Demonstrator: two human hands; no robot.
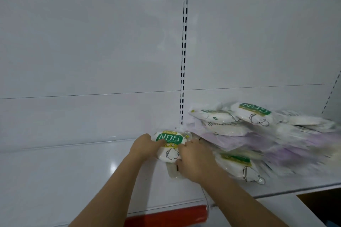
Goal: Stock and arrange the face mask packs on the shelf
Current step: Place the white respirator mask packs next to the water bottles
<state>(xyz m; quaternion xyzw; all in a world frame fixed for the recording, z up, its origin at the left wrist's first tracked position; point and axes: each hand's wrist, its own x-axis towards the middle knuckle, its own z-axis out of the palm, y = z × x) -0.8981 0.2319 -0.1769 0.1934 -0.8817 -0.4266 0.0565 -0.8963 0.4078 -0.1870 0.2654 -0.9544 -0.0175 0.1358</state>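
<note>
White shelf (pixel 73 171), right end cut off. Blurred mask pack pile (pixel 258 134) at right, lower packs hidden. N95 mask pack (pixel 168 145) lies beside pile; left hand (pixel 145 146) and right hand (pixel 193 160) grip its sides, pack's bottom covered.

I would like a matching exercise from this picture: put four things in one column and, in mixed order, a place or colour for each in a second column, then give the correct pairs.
Things
1. held N95 pack
2. heap of mask packs
3. slotted upright
4. red strip

Descriptions
A. on the shelf's front edge, lowest in view
B. between the left hand and the right hand
C. vertical, in the white back wall
D. piled loosely on the shelf's right part

Pairs: 1-B, 2-D, 3-C, 4-A
</note>
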